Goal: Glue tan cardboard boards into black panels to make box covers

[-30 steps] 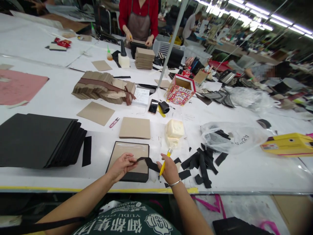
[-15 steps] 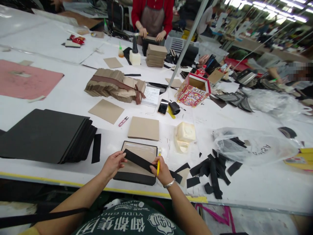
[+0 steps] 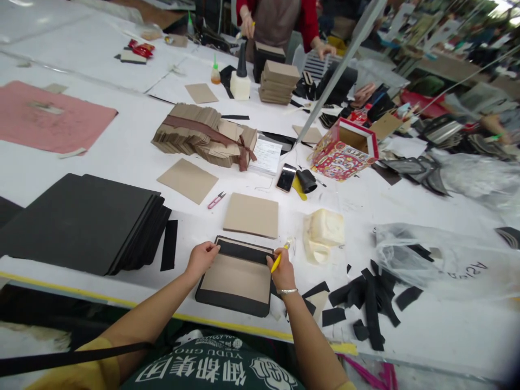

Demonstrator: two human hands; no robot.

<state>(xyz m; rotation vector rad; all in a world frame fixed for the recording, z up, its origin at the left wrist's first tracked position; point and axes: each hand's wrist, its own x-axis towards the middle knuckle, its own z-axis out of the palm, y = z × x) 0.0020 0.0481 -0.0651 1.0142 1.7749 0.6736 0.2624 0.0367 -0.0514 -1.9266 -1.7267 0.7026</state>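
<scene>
A black strip (image 3: 246, 251) lies across the far part of a beige board with black edging (image 3: 235, 277). My left hand (image 3: 203, 258) pinches the strip's left end at the board's upper left corner. At the other end, my right hand (image 3: 283, 271) has its fingertips at the strip and also grips a yellow-handled brush (image 3: 279, 258), bristle end pointing away from me. Just beyond the board sits a stack of beige boards (image 3: 251, 214). A cut-open white plastic container (image 3: 325, 230) stands to the right of them.
Black sheets (image 3: 77, 222) are piled at the left, with one black strip (image 3: 169, 245) beside them. Loose black strips (image 3: 371, 292) and a clear plastic bag (image 3: 430, 254) lie at the right. Pink thread snips (image 3: 216, 200) and a phone (image 3: 286, 177) lie farther back. A person (image 3: 280, 27) works across the table.
Both hands have moved away from me, bringing the black strip from a slant above the board to its far edge. The view has shifted, and the person opposite has spread their hands apart.
</scene>
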